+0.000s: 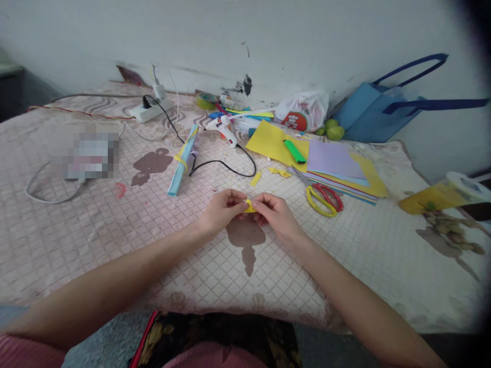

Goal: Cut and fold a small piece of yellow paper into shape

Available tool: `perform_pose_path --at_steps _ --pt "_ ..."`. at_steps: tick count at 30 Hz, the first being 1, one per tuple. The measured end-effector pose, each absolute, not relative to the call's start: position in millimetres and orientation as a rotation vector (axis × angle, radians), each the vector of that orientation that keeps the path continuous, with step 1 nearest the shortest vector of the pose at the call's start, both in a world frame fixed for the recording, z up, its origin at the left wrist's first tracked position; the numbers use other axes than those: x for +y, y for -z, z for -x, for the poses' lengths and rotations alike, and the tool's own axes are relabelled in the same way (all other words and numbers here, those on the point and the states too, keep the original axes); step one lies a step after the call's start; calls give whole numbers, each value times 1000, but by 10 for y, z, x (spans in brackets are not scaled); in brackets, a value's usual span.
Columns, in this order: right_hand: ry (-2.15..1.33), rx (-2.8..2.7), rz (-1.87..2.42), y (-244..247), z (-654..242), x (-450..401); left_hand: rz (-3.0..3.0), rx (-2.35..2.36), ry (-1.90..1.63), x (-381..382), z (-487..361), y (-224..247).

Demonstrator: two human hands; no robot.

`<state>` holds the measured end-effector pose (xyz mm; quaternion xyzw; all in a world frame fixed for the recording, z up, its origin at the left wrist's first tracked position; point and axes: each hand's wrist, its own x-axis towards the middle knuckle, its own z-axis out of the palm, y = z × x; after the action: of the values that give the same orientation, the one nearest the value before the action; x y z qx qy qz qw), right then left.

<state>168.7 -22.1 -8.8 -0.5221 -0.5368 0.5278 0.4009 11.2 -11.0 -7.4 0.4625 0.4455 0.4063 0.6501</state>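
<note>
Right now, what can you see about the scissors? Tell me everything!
The scissors lie on the tablecloth, beside the coloured papers. They have one yellow loop and one red loop, probably plastic, and grey, metal-looking blades. The blades point away from you and leftward, by the papers' edge; I can't tell whether they're fully closed. Neither the left hand nor the right hand touches them.

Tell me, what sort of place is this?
It looks like a craft table, maybe in somebody's home. You can see coloured paper, scissors and a glue gun on the patterned cloth.
</note>
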Motion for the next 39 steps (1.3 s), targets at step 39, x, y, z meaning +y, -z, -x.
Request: perform_pose_path --at_steps 39 --pt "-1434 -1516 1262 38 -1736 -225 -1146 954 -880 -109 -72 36"
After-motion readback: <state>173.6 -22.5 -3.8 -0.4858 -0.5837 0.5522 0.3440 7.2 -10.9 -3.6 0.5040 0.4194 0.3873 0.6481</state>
